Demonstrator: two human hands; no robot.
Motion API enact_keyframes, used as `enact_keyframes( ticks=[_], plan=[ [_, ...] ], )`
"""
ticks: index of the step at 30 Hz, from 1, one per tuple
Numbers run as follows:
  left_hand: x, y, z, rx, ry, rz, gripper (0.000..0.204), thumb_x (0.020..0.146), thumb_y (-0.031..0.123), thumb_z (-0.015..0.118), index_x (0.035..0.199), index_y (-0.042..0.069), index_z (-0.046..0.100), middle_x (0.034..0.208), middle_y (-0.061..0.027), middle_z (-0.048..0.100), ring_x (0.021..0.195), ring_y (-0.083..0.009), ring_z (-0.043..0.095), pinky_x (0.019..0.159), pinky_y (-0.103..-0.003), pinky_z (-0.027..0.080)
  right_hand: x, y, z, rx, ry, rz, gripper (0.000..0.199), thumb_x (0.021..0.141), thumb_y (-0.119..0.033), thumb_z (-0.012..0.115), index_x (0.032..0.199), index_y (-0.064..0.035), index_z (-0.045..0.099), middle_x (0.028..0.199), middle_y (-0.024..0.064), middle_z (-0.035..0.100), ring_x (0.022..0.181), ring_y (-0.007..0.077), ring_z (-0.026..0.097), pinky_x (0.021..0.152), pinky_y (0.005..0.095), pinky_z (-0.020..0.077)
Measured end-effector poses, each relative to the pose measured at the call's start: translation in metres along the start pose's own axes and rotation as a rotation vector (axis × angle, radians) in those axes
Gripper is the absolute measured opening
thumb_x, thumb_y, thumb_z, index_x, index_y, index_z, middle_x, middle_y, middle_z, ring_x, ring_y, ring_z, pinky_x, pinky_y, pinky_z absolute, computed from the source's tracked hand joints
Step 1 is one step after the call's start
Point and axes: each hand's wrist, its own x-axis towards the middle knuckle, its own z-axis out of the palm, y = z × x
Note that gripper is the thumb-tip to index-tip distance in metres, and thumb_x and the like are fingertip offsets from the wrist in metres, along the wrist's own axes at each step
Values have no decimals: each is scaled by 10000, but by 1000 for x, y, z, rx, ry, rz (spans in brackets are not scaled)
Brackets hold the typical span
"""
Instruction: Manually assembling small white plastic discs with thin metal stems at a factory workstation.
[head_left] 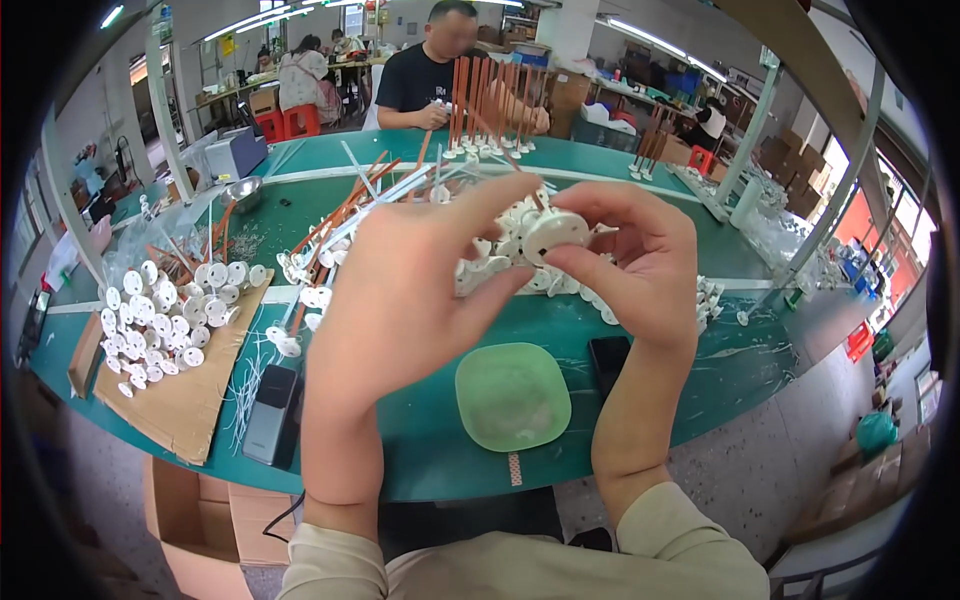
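My left hand (pixel 415 290) and my right hand (pixel 635 265) are raised together over the green table (pixel 420 450). Between their fingertips they hold a small white round plastic disc (pixel 553 231), with more white pieces bunched just left of it against my left palm. Under and behind my hands lies a heap of similar white plastic parts (pixel 600 305), partly hidden. A pale green bowl (pixel 512 395) sits on the table just below my hands.
White discs (pixel 160 315) are laid out on a cardboard sheet (pixel 185 410) at left. Orange and white rods (pixel 350 205) lie across the table. A dark phone (pixel 272 413) and another (pixel 608 360) flank the bowl. A person in black (pixel 430 75) works opposite beside upright orange rods (pixel 490 100).
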Motion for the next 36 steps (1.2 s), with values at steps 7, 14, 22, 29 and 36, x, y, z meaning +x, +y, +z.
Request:
enact_keyframes(
  ticks=[7, 14, 22, 29, 36],
  plan=[
    [10, 5, 28, -67, -5, 27, 456, 728, 73, 783, 1165, 9, 671, 844, -134, 712, 676, -235, 678, 622, -293, 522, -1, 2, -12, -71, -45, 0, 320, 770, 36, 758, 1082, 4, 694, 959, 60, 713, 859, 119, 675, 647, 229, 536],
    [8, 7, 23, -50, 32, 2, 403, 699, 80, 784, 1087, 0, 713, 785, -131, 712, 661, -202, 689, 626, -277, 522, -2, -4, -2, -96, 23, -54, 295, 789, 1, 760, 1078, 3, 704, 950, 54, 716, 836, 95, 662, 611, 209, 503],
    [5, 5, 16, 5, 86, 64, 409, 684, 42, 773, 1085, -5, 713, 824, -158, 725, 753, -269, 742, 677, -312, 559, -6, -7, 28, -268, 256, -187, 247, 808, -38, 788, 1042, 21, 731, 897, 62, 726, 749, 88, 653, 581, 202, 502],
    [4, -1, 16, -17, 114, 85, 355, 724, 66, 770, 1061, 10, 672, 758, -147, 687, 654, -316, 671, 574, -370, 510, -5, -5, 31, -230, 256, -215, 230, 834, -5, 757, 1060, 25, 727, 930, 83, 727, 792, 101, 665, 605, 213, 527],
    [6, 2, 19, -8, 126, 9, 480, 687, 45, 783, 1155, -3, 690, 823, -148, 719, 712, -221, 718, 673, -286, 556, 1, 0, 28, -377, 336, -426, 219, 780, 49, 767, 989, -6, 729, 957, 89, 716, 800, 125, 663, 583, 214, 525]
  ],
)
